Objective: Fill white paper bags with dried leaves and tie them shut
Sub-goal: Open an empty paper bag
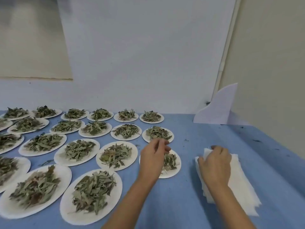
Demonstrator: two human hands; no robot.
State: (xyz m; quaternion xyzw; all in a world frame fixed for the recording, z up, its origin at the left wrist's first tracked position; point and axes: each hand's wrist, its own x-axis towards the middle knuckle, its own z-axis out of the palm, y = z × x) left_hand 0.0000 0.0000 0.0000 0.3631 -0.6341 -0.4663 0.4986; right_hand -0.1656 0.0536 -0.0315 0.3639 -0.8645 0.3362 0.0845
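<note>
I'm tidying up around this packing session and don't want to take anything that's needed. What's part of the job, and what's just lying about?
In use: plates of dried leaves; white paper bags under the right hand; nearest plate below the left hand.
Lying about: folded white sheet at the wall; leaf crumbs on the blue cloth.

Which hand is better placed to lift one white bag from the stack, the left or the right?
The right hand: its fingers grip the far edge of the stack of white bags. The left hand hovers over a plate of leaves, apart from the stack.
</note>
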